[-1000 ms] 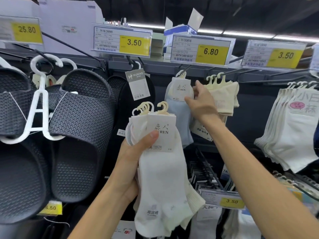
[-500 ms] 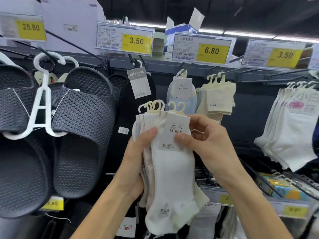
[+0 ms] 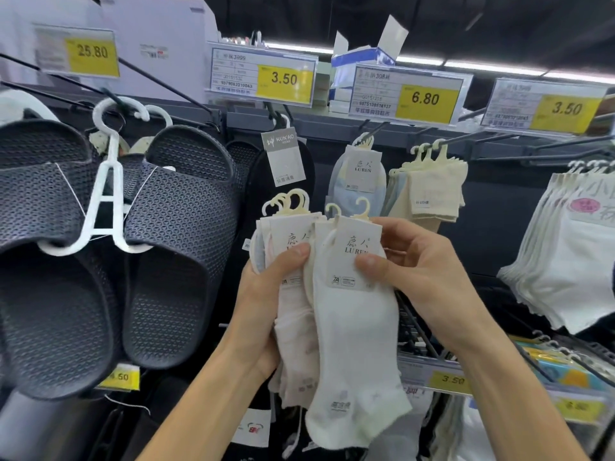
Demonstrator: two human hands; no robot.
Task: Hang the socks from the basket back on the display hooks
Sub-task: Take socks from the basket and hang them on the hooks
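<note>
Socks: a bunch of carded pairs, white and pale pink, was held up in front of the rack between both hands. Left hand gripped the bunch from behind, thumb pressed across the face of a card. Right hand pinched the front white pair by its card label, thumb on the face, fingers curled behind. That pair overlapped the rest, its toe hanging lowest. Small cream plastic hangers stood up from the card tops, clear of the hooks.

Just above and behind the hands, one pale blue pair with the same card hung on a display hook under the 6.80 price tag. The next hook to the right carried a few cream socks. Further right was a thick row of white socks under a 3.50 tag. Left of the blue pair hung a black item with a KUN'AO card; could not tell what it was. Far left were dark perforated slippers on a white hanger.

Top shelf held a white-and-blue carton, flaps open, contents hidden. Lower right pegs held coloured packets, too blurred to read.
</note>
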